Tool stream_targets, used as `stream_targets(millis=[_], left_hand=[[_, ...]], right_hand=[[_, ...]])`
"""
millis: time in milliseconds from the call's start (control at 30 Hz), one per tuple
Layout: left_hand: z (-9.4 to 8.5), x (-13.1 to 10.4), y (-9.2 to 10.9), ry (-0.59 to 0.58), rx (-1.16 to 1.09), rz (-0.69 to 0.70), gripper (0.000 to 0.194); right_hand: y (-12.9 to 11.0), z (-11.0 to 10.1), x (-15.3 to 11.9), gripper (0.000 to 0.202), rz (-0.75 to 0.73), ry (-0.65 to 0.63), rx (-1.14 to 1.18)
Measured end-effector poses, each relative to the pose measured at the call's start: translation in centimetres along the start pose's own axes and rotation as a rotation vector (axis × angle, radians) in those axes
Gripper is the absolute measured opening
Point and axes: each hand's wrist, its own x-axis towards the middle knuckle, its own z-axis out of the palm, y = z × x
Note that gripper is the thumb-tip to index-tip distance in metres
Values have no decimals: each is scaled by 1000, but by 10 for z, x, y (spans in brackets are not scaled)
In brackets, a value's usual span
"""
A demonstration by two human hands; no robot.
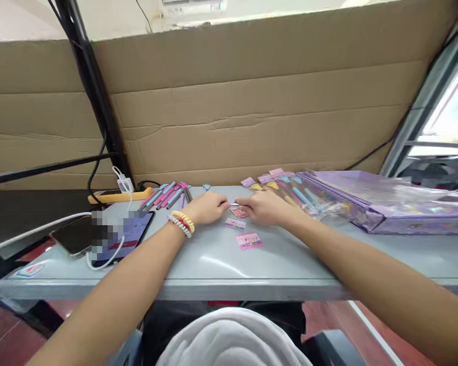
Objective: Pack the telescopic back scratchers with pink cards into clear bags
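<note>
"Grip, left hand (209,207)?"

"Fingers curled nearly closed, thumb and fingertips pinching one end of a thin pale piece (234,204). Too small to name."

"Right hand (265,207)?"

"Also curled, pinching the other end. The piece spans the narrow gap between both hands, one piece visible."

"Cards by the hands?"

"Three loose. Red card (239,212) just beside the right fingertips; purple card (235,224) nearer the wearer, between the hands; pink card (249,241) nearer still. All lie on the grey table (290,269)."

"Left of the left hand?"

"Heap of pens (168,195), blue, pink, purple and dark. Overlapping; cannot count. One yellow power strip (127,196) beyond them, one white charger (125,183) on it. Closer in, one tablet (135,231), lit, and one dark phone (78,236)."

"Beyond the right hand?"

"Yellow-topped pens (274,186), two tops visible; blue-topped pens (301,194), two. At least three pink-purple cards (277,172) at their far ends. Clear wrap (330,209) about the blue ones. Farther right, one purple box (420,223) under clear plastic."

"Wrist, left?"

"Beaded bands (182,223), yellow, red and whitish; exact count unclear."
</note>
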Motion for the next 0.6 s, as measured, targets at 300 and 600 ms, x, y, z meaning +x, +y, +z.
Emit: stream_targets(millis=[300,600], left_hand=[[1,2,-1,3,-9,3,33],[0,1,1,-30,12,14,35]], right_hand=[[-2,0,1,24,-18,9,5],[-4,-1,0,18,-22,-25,31]])
